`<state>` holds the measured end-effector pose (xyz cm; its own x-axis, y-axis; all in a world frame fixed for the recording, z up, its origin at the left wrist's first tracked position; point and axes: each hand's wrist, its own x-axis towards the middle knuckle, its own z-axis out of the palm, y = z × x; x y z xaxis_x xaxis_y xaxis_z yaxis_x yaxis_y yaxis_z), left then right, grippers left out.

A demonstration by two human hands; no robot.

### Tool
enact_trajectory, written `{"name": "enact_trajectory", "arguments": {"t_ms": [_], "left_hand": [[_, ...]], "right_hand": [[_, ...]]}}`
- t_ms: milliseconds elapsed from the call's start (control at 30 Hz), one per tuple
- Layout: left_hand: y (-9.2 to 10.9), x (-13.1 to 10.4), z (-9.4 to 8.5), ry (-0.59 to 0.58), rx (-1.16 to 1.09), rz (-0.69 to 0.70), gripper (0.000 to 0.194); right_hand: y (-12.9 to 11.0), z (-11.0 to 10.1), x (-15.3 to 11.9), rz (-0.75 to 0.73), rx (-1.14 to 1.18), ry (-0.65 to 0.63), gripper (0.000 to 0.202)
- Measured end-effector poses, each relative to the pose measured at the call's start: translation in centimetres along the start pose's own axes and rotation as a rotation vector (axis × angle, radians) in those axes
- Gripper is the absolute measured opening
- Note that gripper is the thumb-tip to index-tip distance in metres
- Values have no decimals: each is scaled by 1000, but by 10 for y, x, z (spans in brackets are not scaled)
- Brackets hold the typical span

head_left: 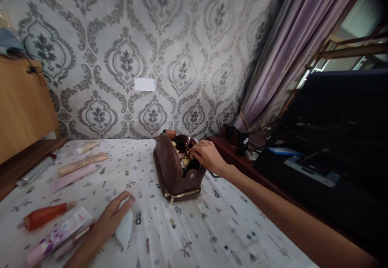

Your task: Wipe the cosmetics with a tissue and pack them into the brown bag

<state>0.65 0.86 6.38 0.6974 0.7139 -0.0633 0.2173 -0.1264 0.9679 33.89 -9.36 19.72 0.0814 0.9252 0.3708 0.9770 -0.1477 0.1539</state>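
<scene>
A brown zipped bag (178, 171) stands open on the patterned white sheet (169, 235), with small cosmetic items visible inside. My right hand (207, 155) reaches over the bag's right rim, its fingers pinched at a small gold-coloured item (188, 147) in the opening. Lower left, my left hand (117, 213) rests near the sheet, fingers closed on a pale folded cloth or tissue (125, 227). Beside my left wrist lie a pink and purple tube (59, 235) and an orange bottle (45, 215). Farther back are a pink tube (75, 176) and a beige tube (83, 163).
A cream tube (86, 148) lies near the wall and a clear tube (36, 171) at the left edge. A wooden cabinet (26, 106) stands at left. On the right are a large black screen (327, 138), a dark red ledge (224, 150) and a purple curtain (291, 45).
</scene>
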Motion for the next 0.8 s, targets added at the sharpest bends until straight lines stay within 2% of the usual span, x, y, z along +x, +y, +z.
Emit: {"name": "enact_trajectory", "arguments": {"t_ms": [233, 400, 633, 800], "left_hand": [[1, 0, -1, -14, 7, 25, 54], [0, 0, 0, -16, 23, -2, 56], [-5, 2, 0, 5, 52, 36, 55], [-2, 2, 0, -18, 26, 11, 54]], "right_hand": [[6, -1, -1, -61, 6, -2, 22], [7, -3, -2, -58, -107, -31, 23], [8, 1, -1, -100, -48, -67, 22], [5, 3, -2, -67, -29, -50, 22]]}}
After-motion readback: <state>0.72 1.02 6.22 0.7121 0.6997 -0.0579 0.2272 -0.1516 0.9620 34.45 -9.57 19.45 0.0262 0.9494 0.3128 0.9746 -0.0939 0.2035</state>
